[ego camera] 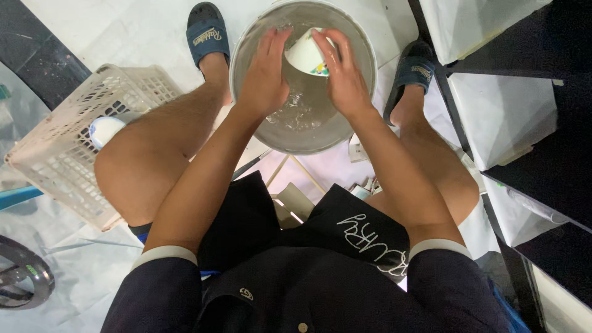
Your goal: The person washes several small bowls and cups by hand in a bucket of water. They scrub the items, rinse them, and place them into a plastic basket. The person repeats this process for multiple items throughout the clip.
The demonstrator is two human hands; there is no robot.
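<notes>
A round metal basin [365,43] with water in it stands on the floor between my feet. Over it I hold a white cup [303,55] with a coloured pattern near its rim, tilted on its side. My left hand [265,74] presses against the cup's left side, fingers spread upward. My right hand [342,77] grips the cup from the right, fingers curled over its top. Water ripples in the basin below the cup.
A pale plastic basket [68,154] lies tilted at the left with a white and blue cup [106,128] inside. Dark shelving with white wrapped items [499,117] stands at the right. Blue sandals [206,31] flank the basin. White sheeting covers the floor.
</notes>
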